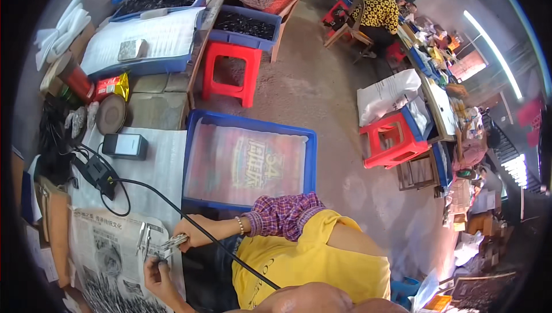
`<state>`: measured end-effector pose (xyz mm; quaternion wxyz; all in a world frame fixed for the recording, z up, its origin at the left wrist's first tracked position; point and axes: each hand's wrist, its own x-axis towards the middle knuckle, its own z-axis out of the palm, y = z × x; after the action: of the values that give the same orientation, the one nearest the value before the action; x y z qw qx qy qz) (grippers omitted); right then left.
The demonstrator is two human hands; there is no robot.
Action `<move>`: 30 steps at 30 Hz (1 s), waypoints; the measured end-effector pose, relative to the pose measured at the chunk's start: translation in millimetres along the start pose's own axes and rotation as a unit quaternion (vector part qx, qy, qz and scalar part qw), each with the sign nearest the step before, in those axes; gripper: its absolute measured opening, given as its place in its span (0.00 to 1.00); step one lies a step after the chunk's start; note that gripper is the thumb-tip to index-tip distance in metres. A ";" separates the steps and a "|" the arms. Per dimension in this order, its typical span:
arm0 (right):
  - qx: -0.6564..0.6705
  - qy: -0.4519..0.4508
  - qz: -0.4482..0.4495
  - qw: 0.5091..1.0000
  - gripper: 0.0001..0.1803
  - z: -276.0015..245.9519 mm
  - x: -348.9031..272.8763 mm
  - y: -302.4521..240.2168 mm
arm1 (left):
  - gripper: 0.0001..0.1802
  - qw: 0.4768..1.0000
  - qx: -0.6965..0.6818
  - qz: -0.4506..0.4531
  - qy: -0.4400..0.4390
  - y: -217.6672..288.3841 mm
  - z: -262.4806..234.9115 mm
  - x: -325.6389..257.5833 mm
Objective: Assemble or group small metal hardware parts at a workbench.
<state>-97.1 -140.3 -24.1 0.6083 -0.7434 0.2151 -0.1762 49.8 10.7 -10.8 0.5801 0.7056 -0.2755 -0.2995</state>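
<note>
My right hand (pixel 198 231), with a beaded bracelet at the wrist, is closed round silvery metal pliers (pixel 174 242) whose tip points toward my other hand. Just below it, my left hand (pixel 160 278) pinches a small dark piece (pixel 161 259), too small to name. Both hands are over the near edge of the table, beside a spread newspaper (pixel 106 255). Slim metal tools (pixel 144 238), perhaps tweezers, lie on the paper next to my hands.
A black cable (pixel 190 218) crosses above my right wrist. Farther along stand a power bank-like box (pixel 125 146), a blue tray (pixel 313 157) with a plastic-covered sheet, a red stool (pixel 233 54) and trays of black parts (pixel 244 23). Other people sit at work beyond.
</note>
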 end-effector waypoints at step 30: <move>0.010 -0.037 0.057 0.998 0.10 -0.6 -17.6 8.9 | 0.02 0.997 0.035 -0.012 -0.063 -10.1 23.5 -14.2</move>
<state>-113.2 -132.9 -32.7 0.6324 -0.7298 0.2324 -0.1162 23.3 7.6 -22.7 0.5327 0.7085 -0.3133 -0.3407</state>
